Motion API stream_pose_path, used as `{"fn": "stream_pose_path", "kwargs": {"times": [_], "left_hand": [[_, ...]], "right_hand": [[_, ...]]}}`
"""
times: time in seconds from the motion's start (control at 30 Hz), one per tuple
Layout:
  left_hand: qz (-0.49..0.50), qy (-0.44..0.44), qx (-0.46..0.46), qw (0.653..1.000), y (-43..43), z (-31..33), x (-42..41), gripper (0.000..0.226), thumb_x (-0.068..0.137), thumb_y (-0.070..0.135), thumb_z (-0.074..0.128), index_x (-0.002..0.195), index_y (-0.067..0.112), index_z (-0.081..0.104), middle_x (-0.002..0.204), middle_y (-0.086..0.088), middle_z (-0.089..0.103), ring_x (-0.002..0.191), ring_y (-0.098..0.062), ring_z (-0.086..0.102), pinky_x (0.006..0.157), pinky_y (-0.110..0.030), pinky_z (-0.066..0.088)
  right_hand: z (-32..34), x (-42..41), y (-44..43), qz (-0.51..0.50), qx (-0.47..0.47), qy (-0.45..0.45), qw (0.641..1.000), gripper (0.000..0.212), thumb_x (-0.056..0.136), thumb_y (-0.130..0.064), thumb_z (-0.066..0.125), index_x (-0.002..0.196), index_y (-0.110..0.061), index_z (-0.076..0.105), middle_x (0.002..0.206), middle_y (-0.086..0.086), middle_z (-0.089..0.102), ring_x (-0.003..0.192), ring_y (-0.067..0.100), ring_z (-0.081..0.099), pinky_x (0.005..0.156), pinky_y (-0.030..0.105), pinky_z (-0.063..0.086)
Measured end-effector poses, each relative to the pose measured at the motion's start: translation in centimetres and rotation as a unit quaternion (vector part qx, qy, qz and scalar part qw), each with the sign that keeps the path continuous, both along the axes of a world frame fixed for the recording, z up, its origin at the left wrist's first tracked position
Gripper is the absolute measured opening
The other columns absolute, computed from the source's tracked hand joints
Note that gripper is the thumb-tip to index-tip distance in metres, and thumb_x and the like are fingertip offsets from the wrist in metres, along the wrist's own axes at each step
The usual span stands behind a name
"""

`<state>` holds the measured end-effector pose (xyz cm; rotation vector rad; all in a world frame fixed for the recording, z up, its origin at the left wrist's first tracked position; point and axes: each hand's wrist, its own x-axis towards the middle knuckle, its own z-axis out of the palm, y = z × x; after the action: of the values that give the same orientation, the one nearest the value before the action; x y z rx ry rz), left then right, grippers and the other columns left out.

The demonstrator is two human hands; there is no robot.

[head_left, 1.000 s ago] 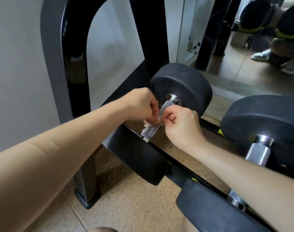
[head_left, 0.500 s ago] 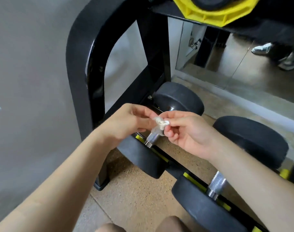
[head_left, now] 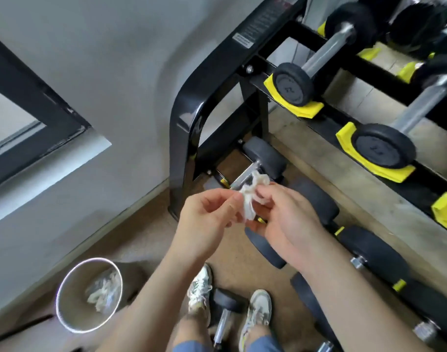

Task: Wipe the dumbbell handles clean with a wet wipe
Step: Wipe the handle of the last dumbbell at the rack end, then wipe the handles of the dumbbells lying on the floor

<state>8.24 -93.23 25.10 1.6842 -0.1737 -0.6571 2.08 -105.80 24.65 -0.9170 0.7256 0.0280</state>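
A crumpled white wet wipe hangs between my two hands, well above the floor. My left hand pinches its left side with thumb and fingertips, and my right hand pinches its right side. Behind and below the wipe lies a black dumbbell on the rack's bottom shelf, its metal handle partly hidden by the wipe. More dumbbells lie on that shelf to the right.
A black rack with yellow cradles holds small dumbbells on its upper shelf. A metal bin with used wipes stands at lower left. One small dumbbell lies on the floor between my shoes.
Both hands have lifted the wipe off the bottom-shelf dumbbell handle and drawn it back toward me. My head has risen, so the upper shelf, the bin and my shoes have come into view.
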Motion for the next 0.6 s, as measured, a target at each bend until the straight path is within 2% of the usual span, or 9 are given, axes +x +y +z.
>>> {"fn": "stream_pose_path", "kwargs": {"times": [0.07,0.13,0.2,0.3,0.33,0.37,0.43,0.5,0.6], "left_hand": [[0.04,-0.042,0.029,0.998,1.0,2.8,-2.3,0.014,0.09,0.008,0.063,0.081,0.01,0.075,0.07,-0.003,0.071,0.061,-0.003,0.06,0.059,-0.015,0.045],[0.075,-0.061,0.032,0.995,2.1,5.1,-4.2,0.013,0.087,0.008,0.066,0.077,0.014,0.074,0.069,-0.002,0.071,0.061,-0.003,0.059,0.06,-0.017,0.045],[0.088,-0.078,0.028,0.993,3.1,6.8,-5.8,0.01,0.084,0.011,0.071,0.074,0.014,0.07,0.069,-0.004,0.069,0.064,-0.007,0.059,0.062,-0.021,0.046],[0.082,-0.083,0.02,0.993,4.6,8.8,-7.6,0.01,0.08,0.007,0.075,0.076,0.011,0.067,0.068,-0.008,0.068,0.063,-0.011,0.061,0.061,-0.02,0.047],[0.079,-0.067,0.005,0.995,5.2,9.3,-8.2,0.01,0.08,0.004,0.074,0.077,0.009,0.067,0.066,-0.008,0.068,0.062,-0.012,0.062,0.06,-0.02,0.047],[0.08,-0.045,-0.016,0.996,5.9,9.5,-8.6,0.01,0.08,0.003,0.074,0.078,0.01,0.067,0.067,-0.007,0.068,0.063,-0.013,0.063,0.059,-0.021,0.046],[0.093,0.044,-0.081,0.991,7.7,10.0,-9.5,0.008,0.078,0.005,0.073,0.08,0.012,0.068,0.074,-0.007,0.069,0.067,-0.014,0.063,0.058,-0.021,0.045],[0.103,0.153,-0.158,0.97,9.6,10.4,-10.4,0.011,0.074,0.008,0.071,0.085,0.008,0.068,0.08,-0.008,0.068,0.071,-0.017,0.064,0.059,-0.02,0.049],[0.099,0.204,-0.199,0.953,13.1,10.4,-12.0,0.013,0.072,0.008,0.066,0.084,0.005,0.068,0.082,-0.009,0.069,0.074,-0.016,0.065,0.065,-0.021,0.05]], "right_hand": [[2.8,-1.6,1.2,0.004,0.005,0.013,1.0,0.017,0.095,-0.014,0.05,0.103,-0.01,0.065,0.093,0.01,0.072,0.086,0.021,0.069,0.068,0.034,0.052],[5.2,-3.1,2.3,0.029,-0.027,-0.007,0.999,0.014,0.096,-0.012,0.049,0.099,-0.01,0.063,0.089,0.007,0.07,0.083,0.018,0.067,0.068,0.032,0.051],[6.9,-4.5,3.3,0.07,-0.068,-0.04,0.994,0.014,0.097,-0.021,0.053,0.104,-0.011,0.061,0.088,0.004,0.068,0.082,0.015,0.066,0.07,0.03,0.051],[8.6,-5.9,4.5,0.139,-0.16,-0.046,0.976,0.061,0.074,-0.05,0.076,0.124,-0.021,0.056,0.108,0.002,0.069,0.098,0.015,0.067,0.075,0.029,0.053],[9.1,-6.3,5.0,0.15,-0.188,-0.044,0.97,0.067,0.068,-0.051,0.08,0.125,-0.025,0.056,0.11,0.002,0.069,0.101,0.017,0.067,0.078,0.031,0.054],[9.4,-6.7,5.4,0.156,-0.2,-0.046,0.966,0.064,0.069,-0.047,0.08,0.125,-0.026,0.056,0.109,0.003,0.07,0.102,0.018,0.068,0.08,0.032,0.054],[10.2,-7.4,6.3,0.161,-0.177,-0.058,0.969,0.049,0.077,-0.028,0.074,0.124,-0.024,0.058,0.103,0.008,0.072,0.097,0.021,0.07,0.081,0.035,0.056],[10.8,-8.5,7.6,0.173,-0.152,-0.075,0.97,0.036,0.083,-0.015,0.068,0.118,-0.023,0.062,0.098,0.017,0.072,0.091,0.025,0.07,0.082,0.037,0.055],[11.2,-10.5,10.6,0.207,-0.178,-0.07,0.959,0.027,0.086,-0.01,0.066,0.111,-0.02,0.068,0.1,0.024,0.068,0.084,0.023,0.065,0.074,0.034,0.051]]}}
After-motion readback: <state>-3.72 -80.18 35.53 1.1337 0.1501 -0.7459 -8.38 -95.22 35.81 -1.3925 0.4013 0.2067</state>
